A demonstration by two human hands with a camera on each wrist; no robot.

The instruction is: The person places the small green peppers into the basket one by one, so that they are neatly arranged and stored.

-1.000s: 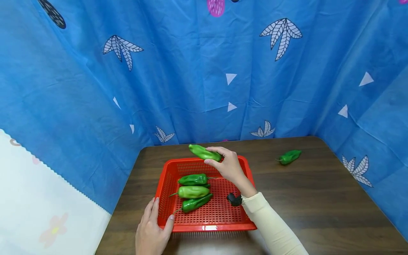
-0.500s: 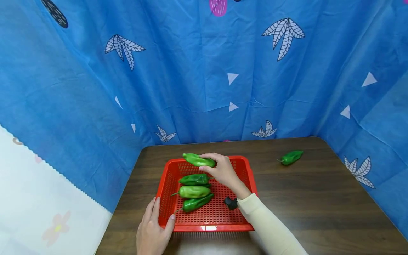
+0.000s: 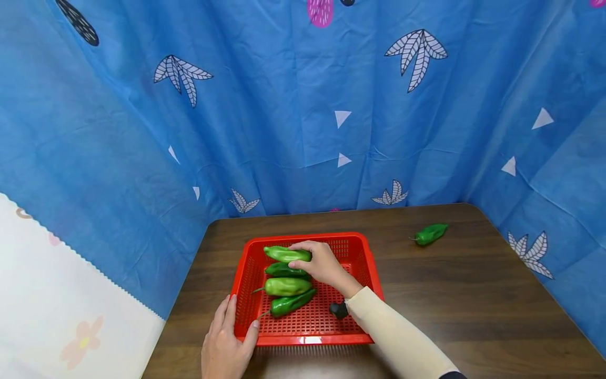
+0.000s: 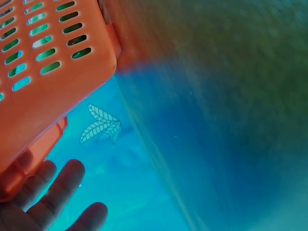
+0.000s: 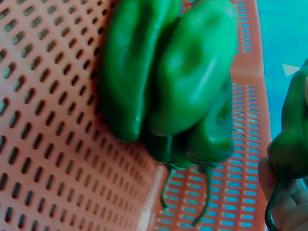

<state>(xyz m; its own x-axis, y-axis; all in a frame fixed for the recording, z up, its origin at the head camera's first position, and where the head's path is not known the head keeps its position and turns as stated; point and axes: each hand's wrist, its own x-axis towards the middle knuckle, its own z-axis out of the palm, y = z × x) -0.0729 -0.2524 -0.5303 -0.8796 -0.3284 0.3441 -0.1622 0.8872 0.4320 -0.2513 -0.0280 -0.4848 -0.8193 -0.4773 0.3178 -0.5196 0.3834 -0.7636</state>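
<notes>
My right hand [image 3: 324, 263] pinches a light green pepper [image 3: 279, 254] between thumb and fingers, over the back left part of a red plastic basket [image 3: 366, 263]. At the right edge of the right wrist view the held pepper [image 5: 293, 144] shows with its stem hanging down. Beneath it in the basket lie a dark green pepper [image 3: 279, 270], a lighter pepper [image 3: 286, 287] and another dark one [image 3: 289, 304], side by side; the right wrist view shows one more tucked among them. My left hand [image 3: 227, 339] rests at the basket's front left corner, fingers extended along the left side, thumb at the front rim.
A single dark green pepper [image 3: 431, 234] lies on the wooden table [image 3: 473, 295] right of the basket. Blue patterned curtains [image 3: 303, 105] hang behind and beside the table. A black wrist camera [image 3: 338, 310] sits under my right wrist, over the basket.
My right hand has lowered the light green pepper and carried it left and toward me, from above the back rim into the basket. The left hand stays at the corner.
</notes>
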